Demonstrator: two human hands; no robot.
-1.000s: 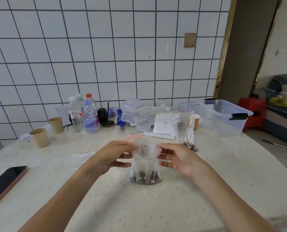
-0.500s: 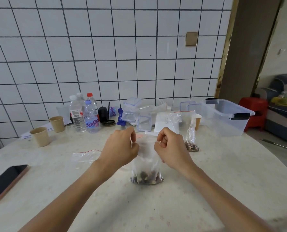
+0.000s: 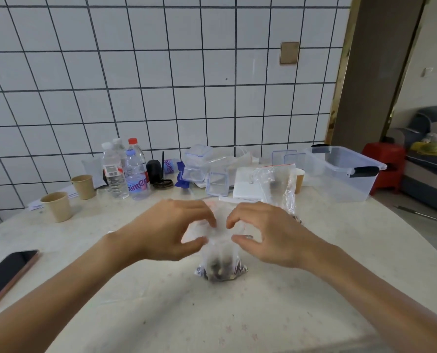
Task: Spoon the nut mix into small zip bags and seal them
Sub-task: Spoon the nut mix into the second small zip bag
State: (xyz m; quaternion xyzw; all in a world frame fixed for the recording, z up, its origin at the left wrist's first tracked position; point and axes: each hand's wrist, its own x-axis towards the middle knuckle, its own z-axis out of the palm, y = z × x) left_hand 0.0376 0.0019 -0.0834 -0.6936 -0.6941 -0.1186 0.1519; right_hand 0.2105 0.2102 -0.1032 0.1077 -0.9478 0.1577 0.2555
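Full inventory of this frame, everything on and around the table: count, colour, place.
Small clear zip bag of nut mix: 1, clear with dark nuts, table centre, between both hands.
Larger clear plastic bag with red zip: 1, behind right hand.
Brown paper cups: 2 at left, a third partly hidden behind the larger bag.
Clear water bottles: 3, back left.
Black smartphone in pink case: 1, left edge.
Clear plastic storage bin: 1, black handles, back right.
Red stool: 1, beyond table.
Left hand: grip on bag top.
Right hand: grip on bag top.
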